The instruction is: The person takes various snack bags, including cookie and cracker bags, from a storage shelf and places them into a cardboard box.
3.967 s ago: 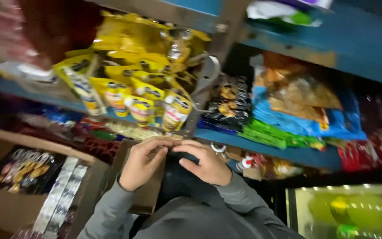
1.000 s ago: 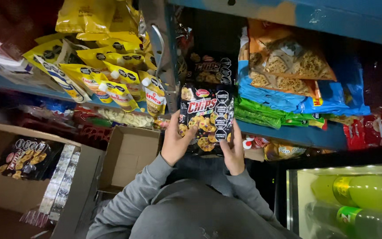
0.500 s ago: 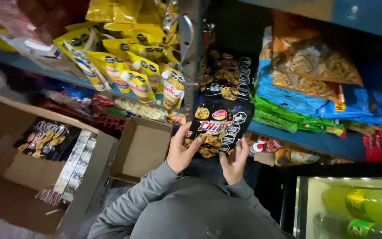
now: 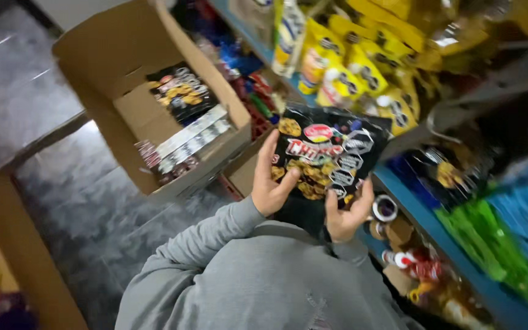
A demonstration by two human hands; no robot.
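Shelving now sits farther right; both hands, left (image 4: 271, 183) and right (image 4: 348, 215), keep gripping the bag (image 4: 328, 157), now nearer the box (image 4: 142, 91).

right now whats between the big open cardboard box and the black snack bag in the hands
In the head view, a smaller open cardboard box sits between the big cardboard box and the black snack bag; the left hand grips the bag's near edge.
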